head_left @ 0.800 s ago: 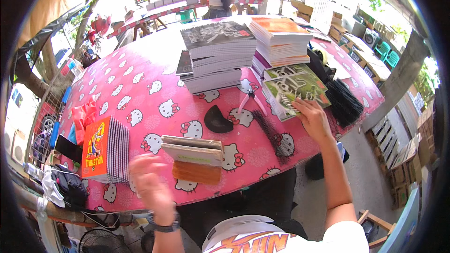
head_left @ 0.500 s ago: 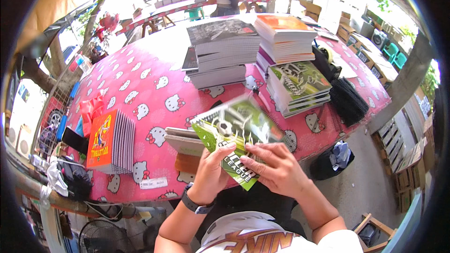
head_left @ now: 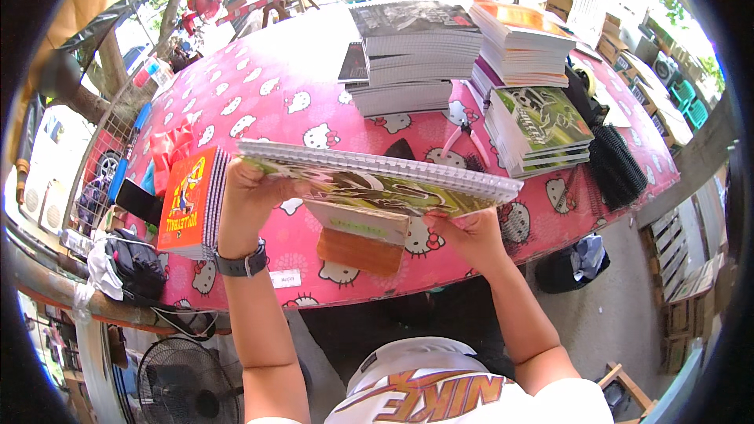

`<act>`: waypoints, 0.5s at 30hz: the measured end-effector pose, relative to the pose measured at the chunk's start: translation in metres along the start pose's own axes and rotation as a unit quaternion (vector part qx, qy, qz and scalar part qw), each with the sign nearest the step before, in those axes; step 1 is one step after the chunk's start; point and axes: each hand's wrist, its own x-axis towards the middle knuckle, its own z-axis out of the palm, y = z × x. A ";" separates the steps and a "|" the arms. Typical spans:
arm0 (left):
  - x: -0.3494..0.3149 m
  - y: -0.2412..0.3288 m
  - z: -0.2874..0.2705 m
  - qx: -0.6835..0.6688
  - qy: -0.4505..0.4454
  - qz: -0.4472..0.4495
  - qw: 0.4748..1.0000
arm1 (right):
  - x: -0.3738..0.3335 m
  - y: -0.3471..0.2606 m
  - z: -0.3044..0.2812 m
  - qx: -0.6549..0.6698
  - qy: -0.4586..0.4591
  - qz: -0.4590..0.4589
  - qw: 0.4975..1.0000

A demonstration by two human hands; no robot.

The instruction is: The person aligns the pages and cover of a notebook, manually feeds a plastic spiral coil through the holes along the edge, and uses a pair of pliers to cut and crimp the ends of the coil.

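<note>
Both hands hold a green-covered spiral notebook above the near side of the table, tilted so its coil-bound edge shows along the top. My left hand, with a dark watch on the wrist, grips its left end. My right hand pinches the lower edge near the right end, thumb toward me. Below the notebook lie a pale block and a brown wooden block. Pink-handled pliers rest beyond it. Matching green notebooks are stacked at the right.
Tall stacks of dark-covered notebooks and orange-topped notebooks stand at the back of the pink patterned table. Orange notebooks sit at the left. Black binding coils lie at the right edge, above a black bin.
The notebook has turned from cover-up to nearly edge-on, and it has been raised. My hands have spread apart to its two ends. The view has shifted slightly.
</note>
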 end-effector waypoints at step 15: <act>-0.024 -0.061 -0.026 0.068 0.078 0.026 0.994 | -0.002 0.013 0.004 -0.069 -0.027 0.005 0.997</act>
